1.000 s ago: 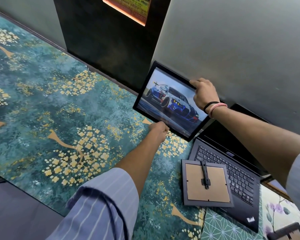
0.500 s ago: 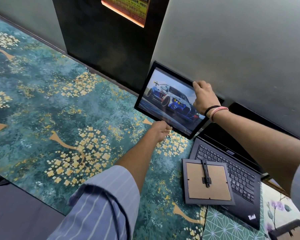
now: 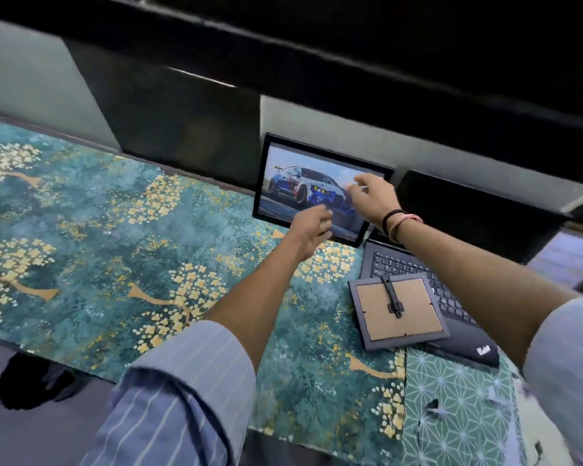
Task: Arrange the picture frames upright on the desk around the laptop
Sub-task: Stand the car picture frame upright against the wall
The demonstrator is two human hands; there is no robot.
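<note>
A black frame with a racing-car picture [image 3: 293, 186] stands upright against the back wall, just left of the open black laptop [image 3: 465, 334]. My left hand [image 3: 312, 230] hovers in front of its lower edge with fingers spread and holds nothing. In front of the frame's right side is my right hand [image 3: 371, 196], fingers apart, a little blurred, with no clear grip on the frame. A second, smaller grey frame [image 3: 398, 311] lies face down, its brown backing and stand up, partly over the laptop's keyboard.
The desk carries a teal mat with golden flowers [image 3: 115, 247] and a green geometric mat [image 3: 451, 398] at the front right. A dark shelf [image 3: 317, 62] overhangs the back wall. The desk's front edge runs along the lower left.
Both hands held the car frame tilted above the desk; now it stands upright against the wall and both hands have come off it. The camera has tipped downwards.
</note>
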